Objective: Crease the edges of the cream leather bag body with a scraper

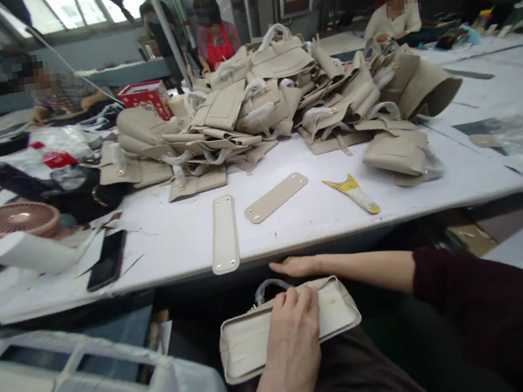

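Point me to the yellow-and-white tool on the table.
In the head view, the yellow-and-white tool lies right of centre near the front edge of the white table, just right of the slanted beige strip.

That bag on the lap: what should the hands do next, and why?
Maybe the right hand should reach for the nearer studded strip: it lies at the edge of the table, and the left hand rests across the bag.

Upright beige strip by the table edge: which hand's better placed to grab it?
Probably the right hand: it looks empty, near the strip; the left hand is on the bag.
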